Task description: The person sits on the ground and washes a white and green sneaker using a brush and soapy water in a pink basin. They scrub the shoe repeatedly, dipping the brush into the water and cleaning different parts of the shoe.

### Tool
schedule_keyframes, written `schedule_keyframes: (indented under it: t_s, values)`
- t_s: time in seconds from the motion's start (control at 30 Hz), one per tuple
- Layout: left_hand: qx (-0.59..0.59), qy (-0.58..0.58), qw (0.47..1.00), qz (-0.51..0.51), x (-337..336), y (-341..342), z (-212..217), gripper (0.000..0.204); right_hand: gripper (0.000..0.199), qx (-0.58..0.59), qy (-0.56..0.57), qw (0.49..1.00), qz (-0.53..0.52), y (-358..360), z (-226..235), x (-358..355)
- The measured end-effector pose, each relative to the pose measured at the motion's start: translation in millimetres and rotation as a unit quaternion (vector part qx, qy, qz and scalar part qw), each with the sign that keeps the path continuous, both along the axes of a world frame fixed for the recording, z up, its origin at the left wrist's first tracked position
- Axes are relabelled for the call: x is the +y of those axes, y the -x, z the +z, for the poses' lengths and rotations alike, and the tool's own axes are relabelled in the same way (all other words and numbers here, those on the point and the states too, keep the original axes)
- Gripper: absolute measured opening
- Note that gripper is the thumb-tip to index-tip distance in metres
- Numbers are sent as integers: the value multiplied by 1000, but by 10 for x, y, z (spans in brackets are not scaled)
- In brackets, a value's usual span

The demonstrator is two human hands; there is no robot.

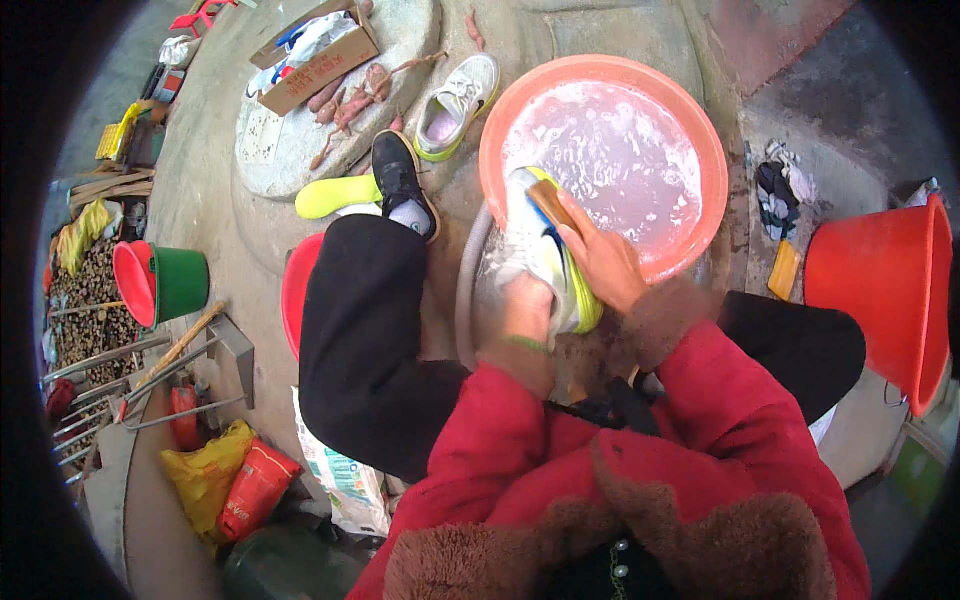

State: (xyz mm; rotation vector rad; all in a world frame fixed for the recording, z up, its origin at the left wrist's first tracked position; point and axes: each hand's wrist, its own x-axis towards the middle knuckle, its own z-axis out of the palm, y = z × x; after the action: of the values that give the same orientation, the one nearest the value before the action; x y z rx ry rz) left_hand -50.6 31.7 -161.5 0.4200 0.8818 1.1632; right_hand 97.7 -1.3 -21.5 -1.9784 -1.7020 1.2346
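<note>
While foamy water (620,150) is held in an orange basin (718,190), a brush (549,204) is pinched by the right hand (606,262); inside a white shoe (524,235), the left hand's (529,294) grip cannot be told.

The white sneaker (528,240) has neon-yellow edging showing at its toe and along its right side toward the heel. Its toe points away from the wearer, overlapping the near-left rim of the pink basin (490,150) of sudsy, cloudy water; contact there is unclear. The scrub brush (547,201), wooden-backed with blue beneath, lies slantwise against the sneaker's upper.
</note>
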Motion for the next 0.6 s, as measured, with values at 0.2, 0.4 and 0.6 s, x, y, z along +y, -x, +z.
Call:
schedule_keyframes:
  t_s: [0.2,0.4,0.6]
  values:
    - [-123,44,987,98,-7,-142,36,51,53,24,-145,987,69,11,-64,-459]
    - [-106,99,987,62,28,-94,96,44,54,-4,-135,990,35,-38,-436,426]
    - [-146,92,981,87,104,-124,122,43,54,-97,-81,973,-194,-601,-1281,548]
